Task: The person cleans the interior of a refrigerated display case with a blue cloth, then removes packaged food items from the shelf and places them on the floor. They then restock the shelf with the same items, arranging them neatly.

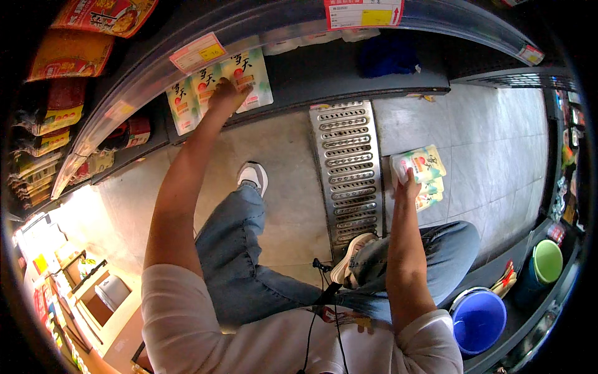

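My left hand [229, 97] reaches over the bottom shelf and touches the front of a row of pale green and white food pouches [186, 105]; whether it grips one I cannot tell. On the right, my right hand [409, 184] holds a similar pouch [423, 163] low over the tiled floor, its thumb across the edge. Further pouches of the same kind [430, 192] show just below that hand, partly behind it; whether they are held or lie on the floor is unclear.
A perforated metal drain cover [349, 163] crosses the floor between my hands. Above the pouches runs a shelf edge with price tags [198, 52]. A dark blue cloth-like thing [388, 56] lies on the bottom shelf. Blue [479, 322] and green buckets [547, 262] stand at lower right.
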Action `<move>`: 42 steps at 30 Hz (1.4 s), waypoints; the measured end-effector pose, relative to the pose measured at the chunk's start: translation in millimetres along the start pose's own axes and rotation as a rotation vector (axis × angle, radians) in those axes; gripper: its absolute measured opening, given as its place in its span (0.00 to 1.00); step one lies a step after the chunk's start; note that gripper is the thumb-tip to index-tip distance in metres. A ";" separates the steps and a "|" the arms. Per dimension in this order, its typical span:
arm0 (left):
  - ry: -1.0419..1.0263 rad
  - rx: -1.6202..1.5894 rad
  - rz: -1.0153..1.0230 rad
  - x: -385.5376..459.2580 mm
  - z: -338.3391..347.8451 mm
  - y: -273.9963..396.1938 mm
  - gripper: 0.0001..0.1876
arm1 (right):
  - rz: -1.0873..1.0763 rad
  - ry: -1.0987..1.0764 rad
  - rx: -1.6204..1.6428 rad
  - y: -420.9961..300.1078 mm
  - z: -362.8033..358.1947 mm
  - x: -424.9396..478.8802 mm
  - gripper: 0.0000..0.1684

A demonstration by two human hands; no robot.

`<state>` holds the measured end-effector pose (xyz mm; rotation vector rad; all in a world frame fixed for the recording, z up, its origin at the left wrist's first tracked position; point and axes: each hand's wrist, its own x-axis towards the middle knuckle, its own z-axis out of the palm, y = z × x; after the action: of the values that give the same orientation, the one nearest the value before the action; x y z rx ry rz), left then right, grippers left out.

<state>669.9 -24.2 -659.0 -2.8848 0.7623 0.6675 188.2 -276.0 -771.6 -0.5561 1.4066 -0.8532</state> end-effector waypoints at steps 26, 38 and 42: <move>-0.859 -1.268 0.303 -61.3 -38.5 54.5 0.34 | -0.123 -0.512 -0.491 -18.4 96.2 -129.8 0.16; -0.671 -0.825 0.450 -77.3 24.5 113.1 0.23 | 0.022 -0.438 -0.243 -26.6 77.6 -108.6 0.30; -0.031 -0.480 0.217 -30.4 -9.7 36.6 0.18 | -0.118 -0.262 -0.257 -42.6 52.5 -45.3 0.28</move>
<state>632.1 -44.2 -636.0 -3.2260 1.0485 1.0460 234.0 -273.7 -704.4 -0.9215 1.2579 -0.6676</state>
